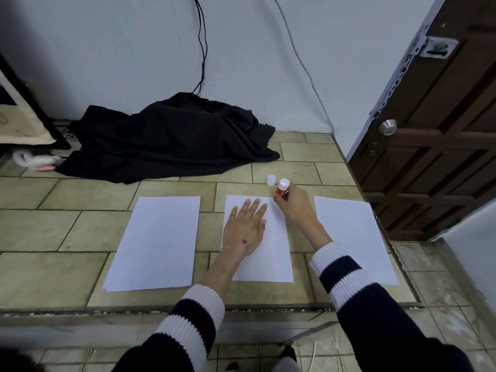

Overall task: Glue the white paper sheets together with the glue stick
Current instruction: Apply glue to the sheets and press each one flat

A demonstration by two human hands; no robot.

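Fingers of the right hand (294,202) grip a cylindrical red glue stick (281,189).

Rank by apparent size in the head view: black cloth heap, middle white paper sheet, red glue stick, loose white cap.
1. Black cloth heap
2. Middle white paper sheet
3. Red glue stick
4. Loose white cap

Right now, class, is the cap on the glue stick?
No, the cap stands on the floor beside the glue stick in the right hand.
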